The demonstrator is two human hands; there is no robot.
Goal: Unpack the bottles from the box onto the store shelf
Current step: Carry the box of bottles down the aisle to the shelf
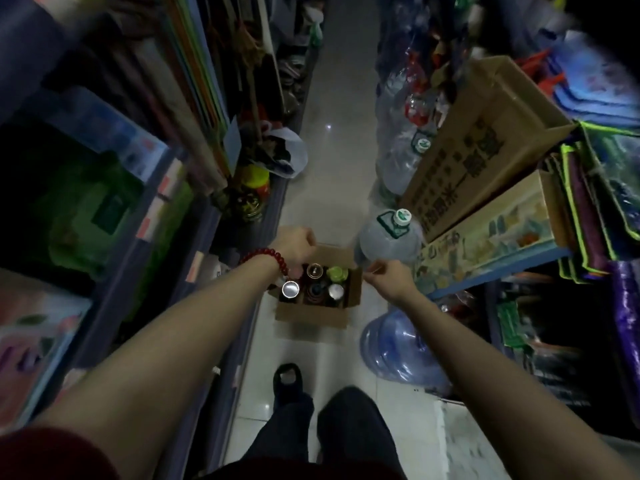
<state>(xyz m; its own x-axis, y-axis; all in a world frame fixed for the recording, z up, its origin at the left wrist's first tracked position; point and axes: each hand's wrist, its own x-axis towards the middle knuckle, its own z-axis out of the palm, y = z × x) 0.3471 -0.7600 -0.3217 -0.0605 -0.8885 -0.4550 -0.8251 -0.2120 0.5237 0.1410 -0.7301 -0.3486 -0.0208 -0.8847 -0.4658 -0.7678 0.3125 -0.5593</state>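
A small cardboard box (318, 313) is sitting open on the tiled floor (332, 150) of a narrow store aisle, holding six upright bottles (313, 284) in two rows. The left hand (294, 245), with a red bead bracelet (266, 259) at the wrist, is curling over the box's far-left flap, fingers closed around the cardboard edge. The right hand (388, 277) is pinching the right flap (356, 277) between thumb and fingers. A large water jug (388, 240) is standing just beyond the box, beside the right-hand shelf (491, 268).

Dim aisle, pale tiled floor (339, 98)
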